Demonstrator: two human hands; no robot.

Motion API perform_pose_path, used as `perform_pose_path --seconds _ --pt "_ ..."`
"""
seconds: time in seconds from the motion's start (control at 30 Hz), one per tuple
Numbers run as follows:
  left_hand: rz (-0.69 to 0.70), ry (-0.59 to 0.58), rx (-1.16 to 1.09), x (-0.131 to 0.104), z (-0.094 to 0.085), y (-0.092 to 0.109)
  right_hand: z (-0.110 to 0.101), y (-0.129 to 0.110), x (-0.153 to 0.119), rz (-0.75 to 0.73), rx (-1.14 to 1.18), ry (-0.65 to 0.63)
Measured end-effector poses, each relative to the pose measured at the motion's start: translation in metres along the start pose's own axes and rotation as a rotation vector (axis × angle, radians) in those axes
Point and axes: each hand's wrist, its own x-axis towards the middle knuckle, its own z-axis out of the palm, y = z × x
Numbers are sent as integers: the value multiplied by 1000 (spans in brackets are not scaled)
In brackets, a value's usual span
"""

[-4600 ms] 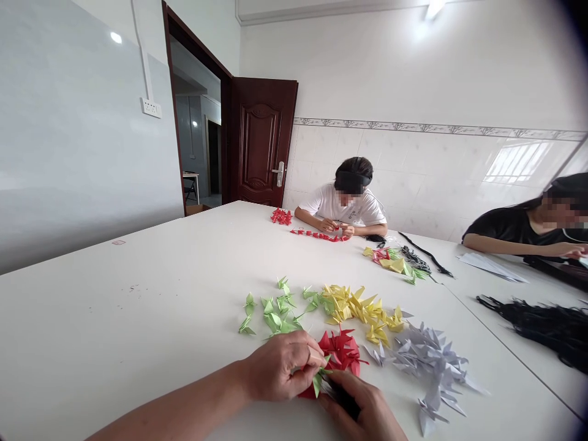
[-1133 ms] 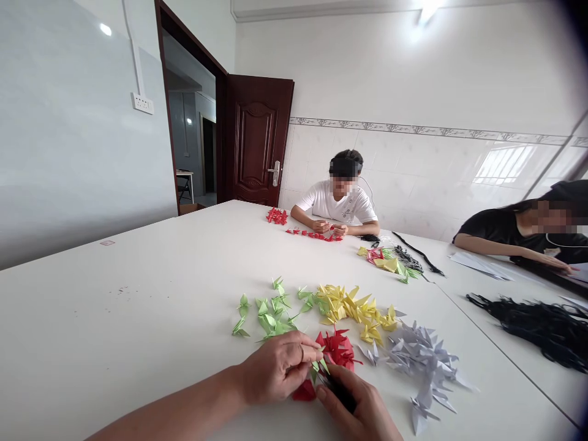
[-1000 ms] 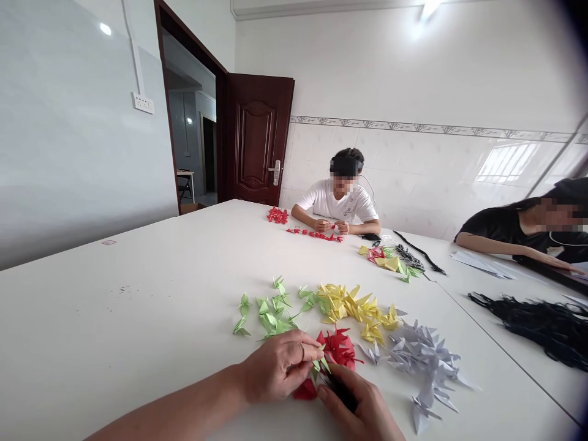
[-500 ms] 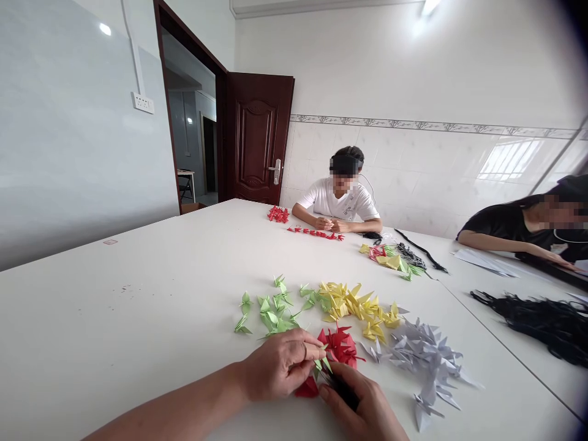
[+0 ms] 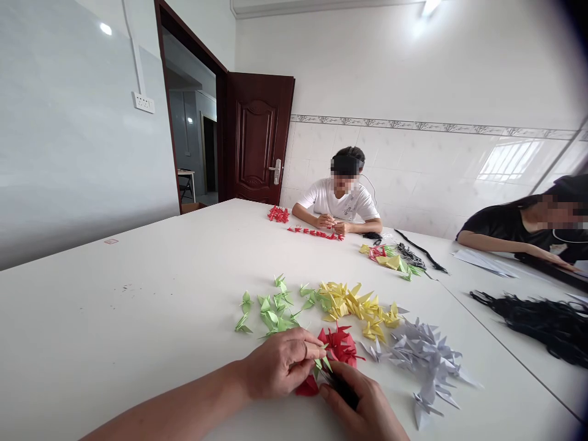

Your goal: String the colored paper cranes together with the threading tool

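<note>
green crane [image 5: 323, 364]: we have it between our two hands, just on the near side of the red pile [image 5: 340, 346] and a little to its left
long axis: we see the points of the green crane run away from us and back towards us, the near ones slanting right; its folded body is too small and too covered to read exactly
left hand [image 5: 282, 365]: we pinch the green crane from its left, thumb and fingers closed on it, so this hand is the nearer one
right hand [image 5: 367, 401]: we grip the black tool [image 5: 343, 391], on the near side of the red pile; whether these fingertips also touch the green crane, we cannot tell
black tool: we see it slant from our right palm, leftwards and away, up to the green crane
red piece [image 5: 307, 386]: we see it below our left fingers, nearer to us than the red pile
green pile [image 5: 274, 315]: beyond the red pile, to its left
</note>
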Motion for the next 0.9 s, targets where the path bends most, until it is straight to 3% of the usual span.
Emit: perform_pose_path --seconds 0.9 --pt "2 -3 0 0 0 1 -1 -1 -3 -18 14 -6"
